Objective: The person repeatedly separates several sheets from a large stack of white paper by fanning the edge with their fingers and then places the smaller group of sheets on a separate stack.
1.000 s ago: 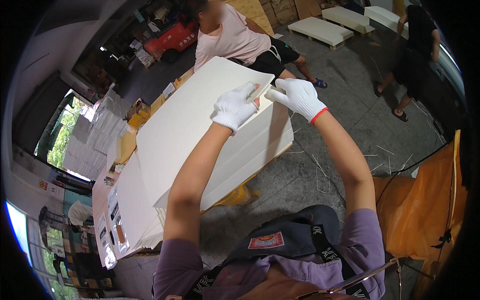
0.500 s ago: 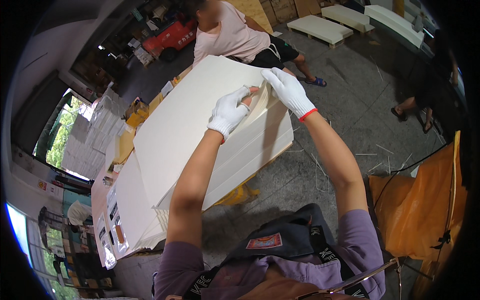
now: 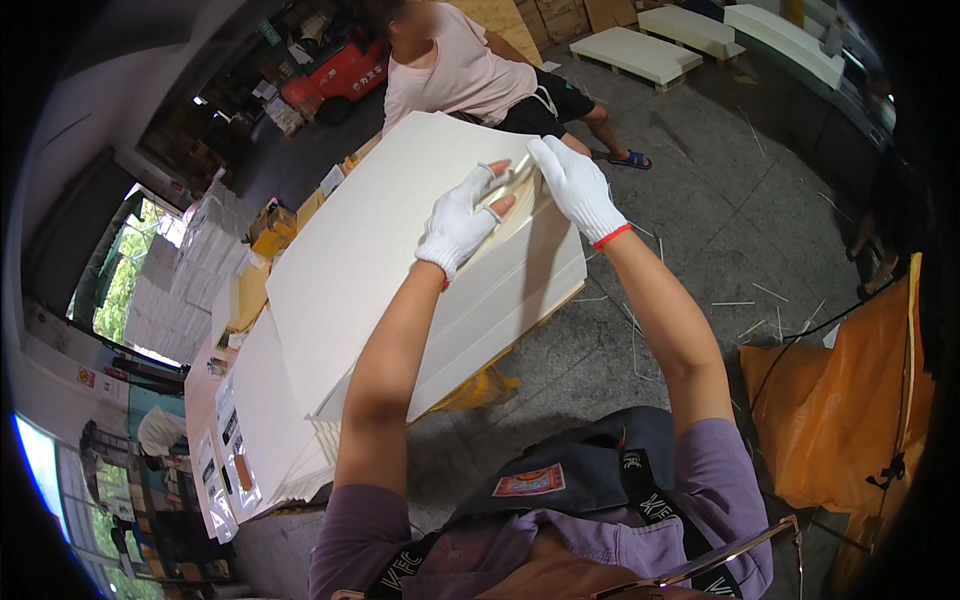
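Paper stack [image 3: 490, 310]: probably heavy; sheets [image 3: 390, 210] flexible, best taken at far right corner. Right hand [image 3: 578, 186] pinches sheets there; left hand [image 3: 463, 218] alongside, grip unclear.

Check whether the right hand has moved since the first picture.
Yes: against the paper stack's bottom right corner, the right hand has shifted left, its fingertips higher in the picture.

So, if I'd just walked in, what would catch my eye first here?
Probably the tall stack of large cream-white sheets in the middle, with the left hand and right hand, both in white knitted gloves, at its upper right corner. Next, perhaps the red forklift-like vehicle in the upper left background, or the creased orange sheeting at the lower right.
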